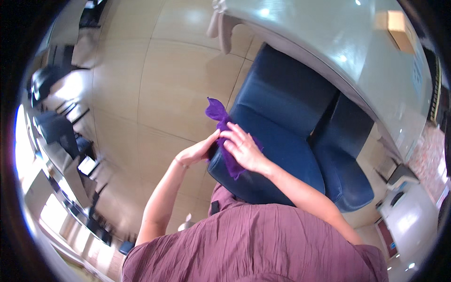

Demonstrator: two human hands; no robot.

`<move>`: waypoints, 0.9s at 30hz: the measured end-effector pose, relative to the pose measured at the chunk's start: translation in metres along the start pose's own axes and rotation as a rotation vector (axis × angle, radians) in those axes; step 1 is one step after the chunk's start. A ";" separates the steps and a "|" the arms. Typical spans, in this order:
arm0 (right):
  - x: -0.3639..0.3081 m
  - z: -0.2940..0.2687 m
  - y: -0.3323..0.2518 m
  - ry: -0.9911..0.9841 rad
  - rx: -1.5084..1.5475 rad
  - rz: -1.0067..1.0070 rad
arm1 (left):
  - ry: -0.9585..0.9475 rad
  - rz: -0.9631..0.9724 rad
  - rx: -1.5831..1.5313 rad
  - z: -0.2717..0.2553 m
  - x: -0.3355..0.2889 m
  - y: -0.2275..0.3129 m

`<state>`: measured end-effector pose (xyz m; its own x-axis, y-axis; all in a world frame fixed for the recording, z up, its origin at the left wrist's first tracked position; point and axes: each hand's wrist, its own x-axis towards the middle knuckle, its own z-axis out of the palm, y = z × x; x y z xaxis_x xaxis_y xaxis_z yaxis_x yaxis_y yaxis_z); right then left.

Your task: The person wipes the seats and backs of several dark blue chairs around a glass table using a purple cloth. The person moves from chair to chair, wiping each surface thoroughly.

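Open tiled floor (155, 84) left of both hands, blue chair back (282, 84) rising just beyond them, grey table edge (329, 51) overhanging behind the chair, chair seat (277, 164) directly beneath.

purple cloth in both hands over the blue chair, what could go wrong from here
The purple cloth is pinched only at its middle by the left hand and right hand, so a loose end could slip free. It might drop past the blue chair edge onto the floor.

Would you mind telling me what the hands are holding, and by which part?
Both hands, left hand and right hand, pinch a purple cloth around its middle; its top end sticks up free.
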<state>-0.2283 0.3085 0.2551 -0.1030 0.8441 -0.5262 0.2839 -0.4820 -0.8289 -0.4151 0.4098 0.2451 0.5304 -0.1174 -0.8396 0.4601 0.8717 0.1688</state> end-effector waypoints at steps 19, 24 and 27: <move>0.112 -0.024 0.088 -0.047 -0.296 0.381 | 0.149 0.361 0.186 -0.061 0.206 -0.051; 0.094 -0.029 0.030 -0.220 -0.260 0.319 | -0.077 0.434 -0.165 -0.026 0.100 -0.063; 0.075 -0.025 -0.023 -0.301 -0.422 0.230 | 0.004 0.416 -0.185 0.004 0.011 -0.048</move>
<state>-0.2183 0.3891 0.2392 -0.2430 0.5949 -0.7662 0.6814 -0.4575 -0.5713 -0.4285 0.3649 0.2296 0.6403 0.2621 -0.7220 0.0737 0.9146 0.3975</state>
